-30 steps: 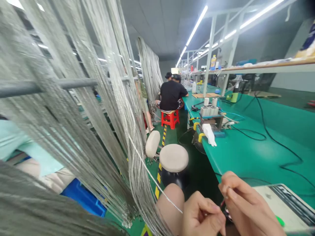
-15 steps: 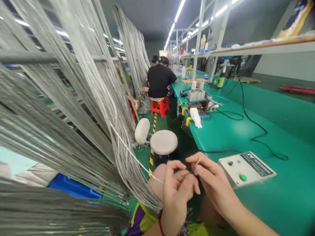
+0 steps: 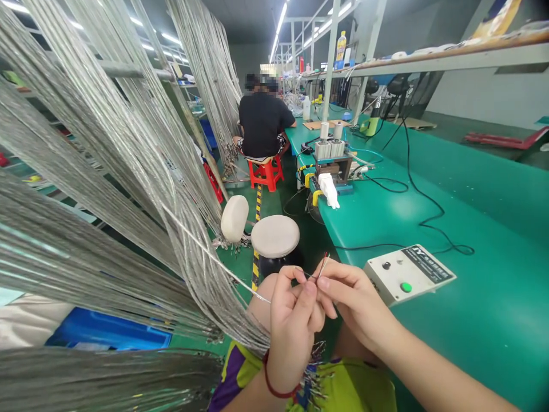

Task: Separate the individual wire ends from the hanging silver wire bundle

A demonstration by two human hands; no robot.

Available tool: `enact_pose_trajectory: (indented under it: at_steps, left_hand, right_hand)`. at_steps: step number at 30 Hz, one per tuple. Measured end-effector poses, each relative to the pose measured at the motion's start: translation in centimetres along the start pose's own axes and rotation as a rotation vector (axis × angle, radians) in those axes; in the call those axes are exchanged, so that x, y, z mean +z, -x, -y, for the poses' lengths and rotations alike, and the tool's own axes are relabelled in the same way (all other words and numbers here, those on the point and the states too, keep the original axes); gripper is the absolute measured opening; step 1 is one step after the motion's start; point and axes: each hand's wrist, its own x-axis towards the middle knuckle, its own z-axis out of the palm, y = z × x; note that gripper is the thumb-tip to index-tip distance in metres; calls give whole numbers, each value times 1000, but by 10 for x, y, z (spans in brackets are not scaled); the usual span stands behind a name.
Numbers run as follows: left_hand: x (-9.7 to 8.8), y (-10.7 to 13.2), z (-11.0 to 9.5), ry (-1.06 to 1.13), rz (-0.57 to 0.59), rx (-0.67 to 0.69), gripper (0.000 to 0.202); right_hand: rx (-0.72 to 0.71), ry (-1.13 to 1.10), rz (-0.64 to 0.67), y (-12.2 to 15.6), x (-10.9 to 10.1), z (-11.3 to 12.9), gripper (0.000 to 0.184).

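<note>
A pale braided cable [image 3: 223,265] runs from the hanging bundle on the left down into my left hand [image 3: 291,317], whose fingers are closed around its end. Thin inner wires [image 3: 325,263], red, white and dark, stick up from the cable end. My right hand [image 3: 360,300] pinches these wires between thumb and forefinger, right beside the left fingertips. One dark strand stretches between the two hands. More cable ends with bare dark tips [image 3: 317,377] lie over my lap, below the left wrist.
Thick bundles of grey cables [image 3: 107,149] hang at left. On the green bench [image 3: 480,332] at right stand a control box [image 3: 409,273] with a green button and a small press [image 3: 332,151]. Ahead are a beige stool [image 3: 275,236] and a seated person [image 3: 262,126] on a red stool [image 3: 266,173].
The view has shifted, so the surroundings sit further left and higher. My fingertips have come closer together, and the coloured wires now show fanned above my right fingers.
</note>
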Motion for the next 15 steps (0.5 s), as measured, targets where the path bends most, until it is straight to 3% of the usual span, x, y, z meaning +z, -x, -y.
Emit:
enact_pose_trajectory:
  at_steps: [6, 10, 15]
  left_hand:
    - [1, 0, -3, 58, 15, -62, 18]
    - [2, 0, -5, 47, 12, -107, 19]
    - [-5, -3, -12, -264, 31, -62, 15]
  right_hand:
    - [203, -256, 12, 1, 3, -5, 12]
    - [235, -316, -13, 1, 3, -9, 14]
    - [213, -296, -111, -4, 1, -12, 21]
